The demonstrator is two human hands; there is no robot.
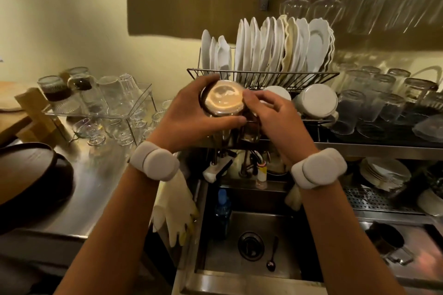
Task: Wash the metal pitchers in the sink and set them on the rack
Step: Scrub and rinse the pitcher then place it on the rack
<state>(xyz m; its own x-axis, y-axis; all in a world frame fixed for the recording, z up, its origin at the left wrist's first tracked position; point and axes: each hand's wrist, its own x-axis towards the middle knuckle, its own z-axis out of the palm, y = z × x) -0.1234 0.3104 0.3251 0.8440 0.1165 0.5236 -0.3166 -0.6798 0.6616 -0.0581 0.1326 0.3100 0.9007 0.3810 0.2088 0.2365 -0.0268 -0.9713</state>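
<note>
The round polished-steel pitcher [224,100] is held above the front left corner of the wire dish rack [263,76], at the level of its lower tier, behind the back edge of the stainless-steel sink [215,246].

Appearance: the flat circular base faces the camera and reflects warm light, with a pale blotch at its centre. The side wall is darker, and motion blurs it.

Orientation: the pitcher is inverted and tilted. The long axis runs from the base, which points up and toward the person, to the mouth, which points down and away toward the rack. The mouth is hidden.

Left hand [191,115]: wrapped around the pitcher's left and lower side, with the thumb lying along the underside.

Right hand [275,117]: the thumb touches the base's right edge and the fingers curl down at the right side. The view does not show what they clasp.

Upright white plates [275,48] fill the upper tier. Inverted white ceramic mugs [316,100] sit on the lower tier to the right of the hands. A dark teaspoon [272,258] lies in the sink beside the drain. Pale rubber gloves [175,206] hang over the sink's left edge.
</note>
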